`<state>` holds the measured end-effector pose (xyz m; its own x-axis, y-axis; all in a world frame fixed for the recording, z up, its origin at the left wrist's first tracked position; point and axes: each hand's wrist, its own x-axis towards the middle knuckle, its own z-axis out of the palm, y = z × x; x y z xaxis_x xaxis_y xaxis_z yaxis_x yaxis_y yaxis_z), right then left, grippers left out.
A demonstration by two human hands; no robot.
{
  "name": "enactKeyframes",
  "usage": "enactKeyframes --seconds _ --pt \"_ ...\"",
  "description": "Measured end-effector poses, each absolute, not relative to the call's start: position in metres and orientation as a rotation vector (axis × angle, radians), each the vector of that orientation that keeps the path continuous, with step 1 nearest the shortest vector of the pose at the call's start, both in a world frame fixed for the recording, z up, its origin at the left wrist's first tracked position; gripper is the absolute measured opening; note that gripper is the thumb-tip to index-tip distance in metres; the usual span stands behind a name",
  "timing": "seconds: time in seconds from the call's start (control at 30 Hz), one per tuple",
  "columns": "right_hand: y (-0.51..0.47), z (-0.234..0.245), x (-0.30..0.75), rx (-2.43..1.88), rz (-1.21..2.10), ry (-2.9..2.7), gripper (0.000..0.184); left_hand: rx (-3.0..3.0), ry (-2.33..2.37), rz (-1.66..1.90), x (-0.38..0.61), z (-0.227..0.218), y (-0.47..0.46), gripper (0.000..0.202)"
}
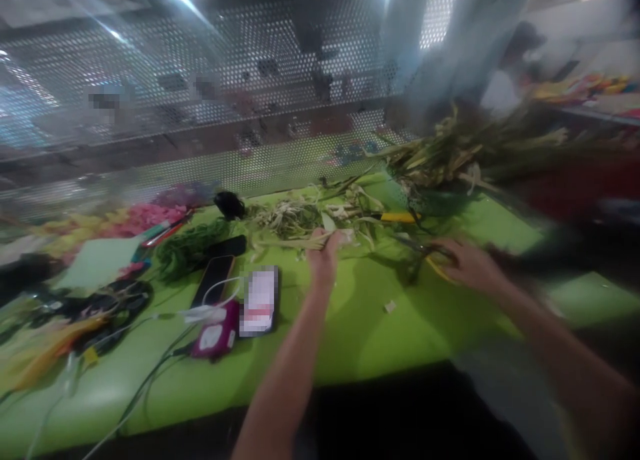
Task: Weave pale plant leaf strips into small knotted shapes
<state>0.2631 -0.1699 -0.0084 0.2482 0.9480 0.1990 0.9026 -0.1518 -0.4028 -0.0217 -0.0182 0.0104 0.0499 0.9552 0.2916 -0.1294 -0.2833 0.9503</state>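
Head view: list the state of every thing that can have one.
left hand: shut on pale leaf strips
right hand: on a yellow-handled tool, grip blurred
black phone: flat, screen dark
leaf pile: loose, heaped on the green table

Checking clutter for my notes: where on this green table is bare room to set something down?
Bare table lies between the two forearms, below the left hand gripping dry stalks and the blurred right hand. Crowded: phones and cables at left, leaf pile at the back.
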Motion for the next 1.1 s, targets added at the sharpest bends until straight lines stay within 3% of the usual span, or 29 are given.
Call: enactKeyframes --seconds 0.13,0.3,1.1 --pt "-0.173 0.004 0.228 -1.718 0.64 -1.438 0.042 1.359 0.945 1.458 -0.02 0.016 -0.026 0.028" --pt "-0.164 0.017 0.17 -1.533 0.941 -1.252 0.047 1.379 0.964 1.503 -0.019 0.024 -0.035 0.025" --pt "-0.142 0.017 0.107 -1.399 1.056 -1.303 0.048 1.23 0.919 1.473 -0.009 0.02 -0.039 0.027"
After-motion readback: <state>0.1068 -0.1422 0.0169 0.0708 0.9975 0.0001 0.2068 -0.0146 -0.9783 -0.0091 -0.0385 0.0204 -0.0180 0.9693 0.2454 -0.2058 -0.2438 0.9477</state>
